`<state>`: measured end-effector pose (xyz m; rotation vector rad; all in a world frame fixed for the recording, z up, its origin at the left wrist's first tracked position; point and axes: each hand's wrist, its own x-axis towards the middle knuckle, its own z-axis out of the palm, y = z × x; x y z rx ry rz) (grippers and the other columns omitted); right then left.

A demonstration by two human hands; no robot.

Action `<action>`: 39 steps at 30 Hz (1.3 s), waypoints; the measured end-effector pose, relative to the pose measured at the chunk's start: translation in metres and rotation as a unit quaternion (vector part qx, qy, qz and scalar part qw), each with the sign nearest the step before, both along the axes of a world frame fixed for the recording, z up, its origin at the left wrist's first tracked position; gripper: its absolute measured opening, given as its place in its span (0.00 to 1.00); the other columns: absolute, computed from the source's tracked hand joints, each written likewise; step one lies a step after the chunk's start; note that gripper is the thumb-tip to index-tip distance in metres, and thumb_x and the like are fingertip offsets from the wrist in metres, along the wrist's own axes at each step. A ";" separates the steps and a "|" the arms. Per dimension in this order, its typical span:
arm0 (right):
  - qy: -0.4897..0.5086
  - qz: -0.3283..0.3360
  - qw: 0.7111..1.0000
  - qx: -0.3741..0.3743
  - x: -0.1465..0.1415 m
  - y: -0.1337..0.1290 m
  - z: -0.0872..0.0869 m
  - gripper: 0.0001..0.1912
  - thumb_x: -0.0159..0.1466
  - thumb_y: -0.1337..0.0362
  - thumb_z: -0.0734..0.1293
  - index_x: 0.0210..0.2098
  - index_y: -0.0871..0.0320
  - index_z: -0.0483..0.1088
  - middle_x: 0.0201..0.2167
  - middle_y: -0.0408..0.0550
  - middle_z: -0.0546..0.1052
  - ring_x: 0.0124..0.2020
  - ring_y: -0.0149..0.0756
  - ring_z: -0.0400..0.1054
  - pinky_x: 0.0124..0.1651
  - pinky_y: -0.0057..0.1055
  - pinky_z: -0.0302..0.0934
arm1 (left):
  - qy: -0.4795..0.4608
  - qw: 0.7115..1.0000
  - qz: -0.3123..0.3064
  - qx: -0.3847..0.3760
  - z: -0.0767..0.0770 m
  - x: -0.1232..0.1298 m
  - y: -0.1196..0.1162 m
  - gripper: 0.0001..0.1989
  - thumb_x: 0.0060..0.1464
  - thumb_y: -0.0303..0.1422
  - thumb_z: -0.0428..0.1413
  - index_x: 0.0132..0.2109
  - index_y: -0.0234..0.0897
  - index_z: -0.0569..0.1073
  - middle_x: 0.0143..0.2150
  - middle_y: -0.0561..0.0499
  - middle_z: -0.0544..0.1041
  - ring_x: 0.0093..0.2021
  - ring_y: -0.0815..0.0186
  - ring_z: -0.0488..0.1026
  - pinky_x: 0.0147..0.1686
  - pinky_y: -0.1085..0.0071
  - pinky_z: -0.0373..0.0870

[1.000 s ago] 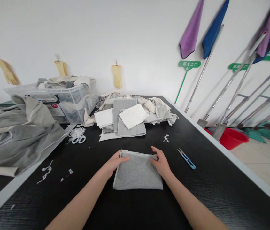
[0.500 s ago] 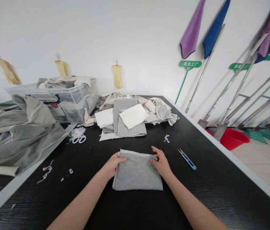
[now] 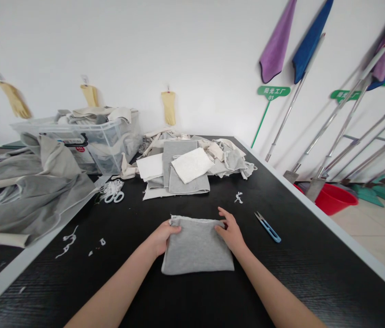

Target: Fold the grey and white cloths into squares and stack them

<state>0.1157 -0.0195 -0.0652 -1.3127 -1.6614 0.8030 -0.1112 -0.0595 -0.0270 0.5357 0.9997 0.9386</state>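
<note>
On the black wood-grained table, directly in front of me through the head view, lies a folded, roughly rectangular piece of soft grey fabric with a pale, slightly frayed upper edge. My left hand has its upper left corner clamped, thumb on top and fingers tucked behind. My right hand is at the upper right corner: the thumb rests on the fabric, the forefinger stands raised and apart, and I cannot tell whether the hidden fingers pinch from beneath.

The step in hand looks to me like squaring up the fold. To do it well, I would keep the left pinch firm but light, lay the right forefinger down, and draw the corners evenly outward so the wavy upper edge straightens without stretching. The layers ought to line up before any pressing flat. The light-blue metal-bladed thread snips lie to the right, well apart from the right hand, so I would keep the forearm's sweep short on that side.
</note>
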 end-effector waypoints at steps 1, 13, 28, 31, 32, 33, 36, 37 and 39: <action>0.010 -0.002 1.000 -0.005 0.000 0.000 -0.001 0.30 0.48 0.69 0.60 0.50 0.52 0.54 0.42 0.47 0.60 0.30 0.27 0.61 0.36 0.30 0.60 | 0.002 1.000 0.003 -0.004 0.000 -0.003 0.001 0.13 0.33 0.22 0.57 0.33 0.32 0.67 0.25 0.49 0.74 0.29 0.61 0.71 0.34 0.62 0.65; 0.079 -0.006 0.997 -0.026 -0.001 0.000 0.000 0.30 0.51 0.64 0.61 0.53 0.52 0.49 0.45 0.50 0.57 0.32 0.29 0.65 0.39 0.32 0.61 | 0.327 0.884 0.042 0.333 0.111 -0.050 0.009 0.16 0.35 0.25 0.56 0.37 0.35 0.72 0.39 0.51 0.72 0.44 0.62 0.64 0.47 0.71 0.54; 0.069 0.022 0.997 0.006 -0.006 -0.005 0.005 0.24 0.52 0.67 0.59 0.49 0.51 0.55 0.42 0.47 0.60 0.30 0.27 0.63 0.35 0.30 0.60 | 0.544 0.801 -0.073 0.240 0.076 -0.054 0.013 0.14 0.37 0.35 0.55 0.36 0.41 0.73 0.31 0.50 0.73 0.34 0.63 0.67 0.35 0.74 0.58; 0.045 0.061 0.997 0.026 -0.019 -0.011 0.012 0.20 0.52 0.68 0.59 0.45 0.51 0.61 0.42 0.46 0.61 0.31 0.28 0.63 0.34 0.29 0.59 | 0.578 0.778 -0.076 0.234 0.052 -0.046 0.017 0.12 0.37 0.36 0.55 0.33 0.43 0.73 0.29 0.50 0.72 0.34 0.61 0.66 0.35 0.72 0.56; 0.039 0.073 0.996 0.029 -0.025 -0.011 0.014 0.19 0.52 0.68 0.59 0.44 0.51 0.62 0.42 0.45 0.61 0.32 0.28 0.62 0.35 0.29 0.59 | 0.569 0.780 -0.088 0.243 0.043 -0.040 0.016 0.12 0.37 0.37 0.55 0.34 0.44 0.73 0.30 0.50 0.72 0.33 0.61 0.66 0.35 0.72 0.56; 0.033 0.082 0.996 0.030 -0.032 -0.010 0.015 0.18 0.52 0.68 0.59 0.42 0.51 0.64 0.43 0.45 0.61 0.33 0.28 0.62 0.36 0.29 0.59 | 0.559 0.783 -0.101 0.254 0.034 -0.032 0.014 0.14 0.37 0.37 0.55 0.36 0.44 0.72 0.31 0.51 0.71 0.33 0.62 0.66 0.35 0.72 0.56; 0.013 0.098 0.995 0.020 -0.052 -0.003 0.016 0.14 0.52 0.67 0.60 0.39 0.52 0.67 0.44 0.46 0.61 0.37 0.31 0.62 0.40 0.30 0.58 | 0.554 0.774 -0.118 0.284 0.010 -0.010 0.007 0.17 0.33 0.37 0.57 0.37 0.45 0.71 0.32 0.51 0.69 0.33 0.62 0.65 0.34 0.72 0.55; 0.001 0.100 0.995 0.013 -0.058 0.001 0.016 0.13 0.52 0.67 0.60 0.38 0.52 0.68 0.44 0.46 0.62 0.40 0.32 0.61 0.42 0.31 0.57 | 0.566 0.763 -0.113 0.290 0.004 -0.004 0.005 0.17 0.32 0.36 0.58 0.36 0.44 0.71 0.32 0.51 0.68 0.33 0.61 0.64 0.34 0.71 0.55; -0.039 0.098 0.994 -0.002 -0.068 0.009 0.014 0.12 0.53 0.65 0.60 0.36 0.52 0.70 0.45 0.47 0.63 0.45 0.35 0.58 0.46 0.33 0.54 | 0.599 0.737 -0.094 0.299 -0.004 0.006 0.001 0.11 0.34 0.35 0.57 0.31 0.41 0.70 0.31 0.50 0.67 0.34 0.61 0.63 0.33 0.71 0.55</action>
